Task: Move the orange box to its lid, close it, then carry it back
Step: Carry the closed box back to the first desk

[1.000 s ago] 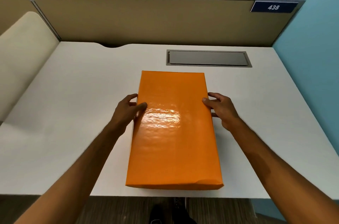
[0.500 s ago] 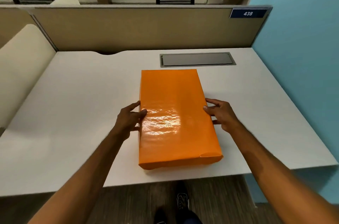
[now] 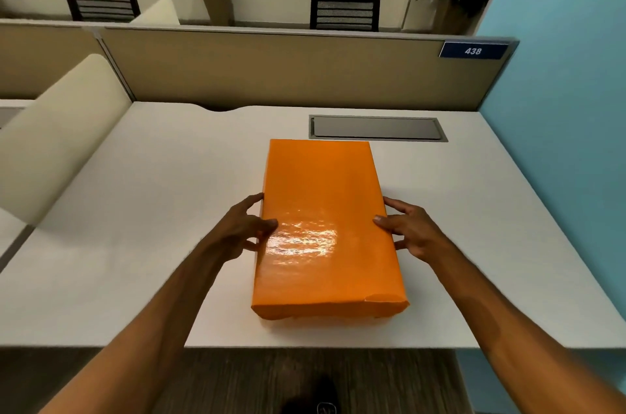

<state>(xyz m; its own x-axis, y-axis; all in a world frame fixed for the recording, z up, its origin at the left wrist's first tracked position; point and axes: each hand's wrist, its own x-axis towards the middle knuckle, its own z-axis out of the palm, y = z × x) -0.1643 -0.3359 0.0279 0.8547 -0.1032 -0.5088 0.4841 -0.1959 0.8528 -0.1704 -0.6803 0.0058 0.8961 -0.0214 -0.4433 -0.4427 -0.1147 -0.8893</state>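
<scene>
Two hands clasp the orange box [image 3: 321, 210], mid-frame
Long axis runs up the frame; left hand [image 3: 242, 232] and right hand [image 3: 413, 232] grip opposite long sides, thumbs on top

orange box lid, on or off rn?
On. The orange box shows one unbroken glossy orange top, with no opening or interior visible.

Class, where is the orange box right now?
Head view: the orange box is centred on the white desk, just before the grey hatch, held at its long sides by the left hand and right hand.
</scene>
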